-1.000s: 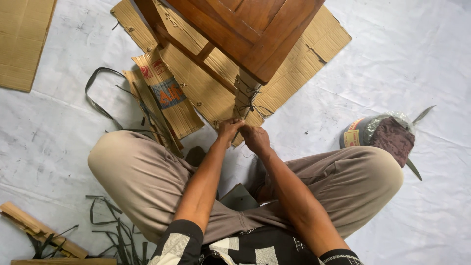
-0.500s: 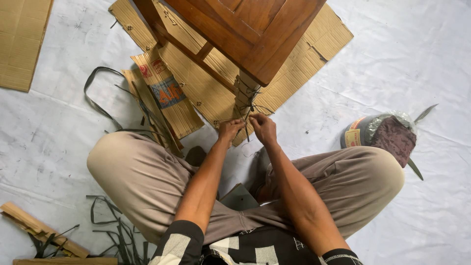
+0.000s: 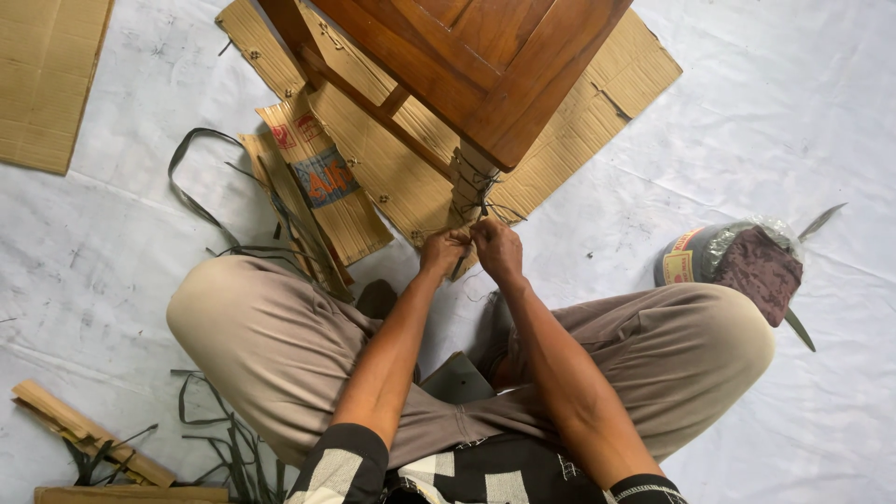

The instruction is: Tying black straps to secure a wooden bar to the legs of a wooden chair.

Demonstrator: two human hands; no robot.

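I sit cross-legged on a white sheet before a brown wooden table (image 3: pixel 485 65). Its near leg (image 3: pixel 469 182) is wrapped in cardboard and bound with dark strapping (image 3: pixel 483 187). My left hand (image 3: pixel 442 251) and my right hand (image 3: pixel 497 247) meet at the foot of that leg, both closed around the ends of the dark strapping. The fingertips are partly hidden by each other.
Corrugated cardboard sheets (image 3: pixel 607 93) lie under the table, another (image 3: pixel 47 84) at the far left. Loose dark straps (image 3: pixel 201 177) curl on the left. A round can covered by a dark cloth (image 3: pixel 747 266) stands at the right, with a blade beside it. Wood offcuts (image 3: pixel 89 434) lie lower left.
Both hands have risen slightly along the table leg and the right hand has moved closer to the strapping. Otherwise the scene is unchanged.
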